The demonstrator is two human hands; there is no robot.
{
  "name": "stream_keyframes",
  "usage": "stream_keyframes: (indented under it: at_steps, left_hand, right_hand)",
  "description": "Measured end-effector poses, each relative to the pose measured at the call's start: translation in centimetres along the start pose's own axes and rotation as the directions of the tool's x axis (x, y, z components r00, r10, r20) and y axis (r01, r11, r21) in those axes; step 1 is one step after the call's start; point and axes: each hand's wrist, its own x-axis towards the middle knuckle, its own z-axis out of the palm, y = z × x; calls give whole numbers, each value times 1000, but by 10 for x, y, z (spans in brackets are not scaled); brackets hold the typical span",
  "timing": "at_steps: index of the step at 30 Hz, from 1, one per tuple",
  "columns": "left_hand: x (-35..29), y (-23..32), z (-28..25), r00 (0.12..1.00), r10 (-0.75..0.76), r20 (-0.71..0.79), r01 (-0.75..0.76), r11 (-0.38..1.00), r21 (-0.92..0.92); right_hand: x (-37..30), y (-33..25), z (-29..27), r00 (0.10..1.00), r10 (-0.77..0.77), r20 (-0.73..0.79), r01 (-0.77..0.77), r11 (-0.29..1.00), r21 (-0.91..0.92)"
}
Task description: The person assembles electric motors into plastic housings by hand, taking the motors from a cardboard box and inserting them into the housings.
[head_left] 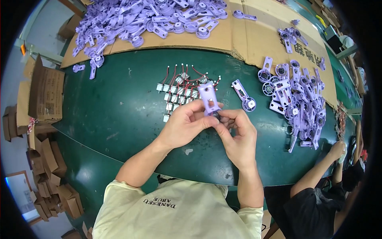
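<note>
A purple plastic housing point(207, 95) with a slotted handle stands upright between my hands above the green table. My left hand point(185, 124) is closed on its lower end, the thumb pressing from the near side. The fingers of my right hand point(240, 135) pinch that same end, where a dark round part partly shows; my fingers cover the rest. Just beyond, small silvery-white block-shaped parts point(170, 96) with red wires and white plugs lie in rows. One purple housing with a round white-centred end point(248, 103) rests right of my hands.
A large heap of purple housings point(151, 18) covers cardboard point(254, 38) at the far side. More housings with dark round inserts point(306, 99) are piled at the right. Cardboard boxes point(47, 93) stand at the left. A co-worker's hand point(337, 149) is at the table's right.
</note>
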Motion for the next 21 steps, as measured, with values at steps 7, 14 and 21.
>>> stream_keyframes:
  at_steps: [7, 14, 21]
  left_hand:
    - [-1, 3, -5, 998, 20, -56, -17, 998, 66]
    - [-1, -4, 1, 998, -22, -64, 25, 999, 47]
    - [-2, 1, 5, 993, 31, -113, -22, 997, 77]
  right_hand:
    - [4, -8, 6, 998, 55, -18, -55, 998, 30]
    - [-1, 5, 7, 967, 250, 40, -252, 928, 276]
    - [9, -4, -5, 917, 378, 131, -374, 695, 615]
